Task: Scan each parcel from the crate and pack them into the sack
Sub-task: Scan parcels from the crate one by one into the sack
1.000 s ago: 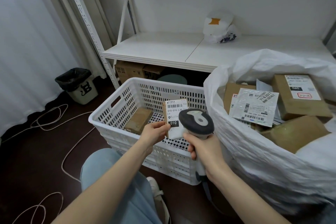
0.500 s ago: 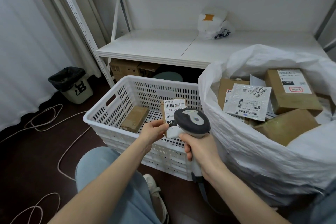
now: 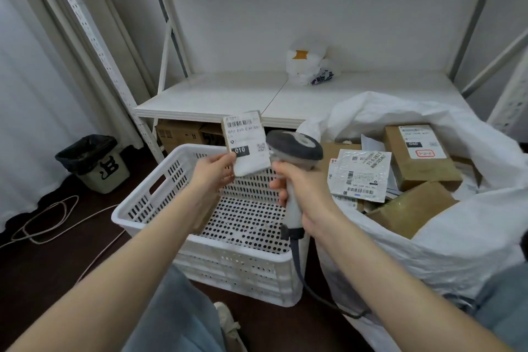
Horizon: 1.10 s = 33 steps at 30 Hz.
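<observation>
Cardboard parcel (image 3: pixel 246 143) pinched by left hand (image 3: pixel 213 172), scanner (image 3: pixel 294 151) gripped by right hand (image 3: pixel 303 188).

Left grip (image 3: pixel 213 173) pinching; right grip (image 3: pixel 305 194) curled

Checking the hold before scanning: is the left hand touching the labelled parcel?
Touching: the head view shows the left hand pinching the parcel at its lower left corner.

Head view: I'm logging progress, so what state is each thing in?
Small brown white-labelled parcel: held up by left hand, label showing.
Grey-headed white scanner: gripped by right hand.
White perforated plastic crate: open-topped, upright.
White woven sack: mouth open, parcels inside.
</observation>
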Motion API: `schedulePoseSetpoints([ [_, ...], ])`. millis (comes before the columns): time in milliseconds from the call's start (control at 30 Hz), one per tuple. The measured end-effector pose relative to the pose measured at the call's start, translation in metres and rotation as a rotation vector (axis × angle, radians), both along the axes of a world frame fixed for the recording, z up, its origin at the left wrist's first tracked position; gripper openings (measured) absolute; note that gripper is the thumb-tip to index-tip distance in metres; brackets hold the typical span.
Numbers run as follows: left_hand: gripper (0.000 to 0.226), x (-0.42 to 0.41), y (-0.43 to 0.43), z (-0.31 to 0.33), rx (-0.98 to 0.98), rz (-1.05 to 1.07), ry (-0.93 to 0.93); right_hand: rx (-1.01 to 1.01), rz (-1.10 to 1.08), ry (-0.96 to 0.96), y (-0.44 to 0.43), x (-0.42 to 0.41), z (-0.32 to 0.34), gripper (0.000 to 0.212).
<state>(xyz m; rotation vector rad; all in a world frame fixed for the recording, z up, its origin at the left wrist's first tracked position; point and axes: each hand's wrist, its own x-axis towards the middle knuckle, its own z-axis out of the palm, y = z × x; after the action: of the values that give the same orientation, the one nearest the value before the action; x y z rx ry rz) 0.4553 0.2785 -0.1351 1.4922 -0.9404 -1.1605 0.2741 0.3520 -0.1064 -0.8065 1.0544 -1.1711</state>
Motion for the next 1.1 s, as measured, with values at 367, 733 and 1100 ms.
schedulePoseSetpoints([
  [367,0.013,-0.198,-0.069,0.024,-0.065,-0.450,-0.373,0.089,-0.349,-0.113,-0.039,-0.132,0.039,0.008],
  [733,0.023,-0.254,-0.084,-0.034,0.059,-0.692,-0.595,0.208,-0.425,-0.184,-0.048,-0.185,0.001,0.012],
  [1100,0.030,-0.097,-0.086,0.010,-0.179,-0.319,-0.651,0.163,-0.145,-0.069,-0.056,-0.062,0.016,0.009],
])
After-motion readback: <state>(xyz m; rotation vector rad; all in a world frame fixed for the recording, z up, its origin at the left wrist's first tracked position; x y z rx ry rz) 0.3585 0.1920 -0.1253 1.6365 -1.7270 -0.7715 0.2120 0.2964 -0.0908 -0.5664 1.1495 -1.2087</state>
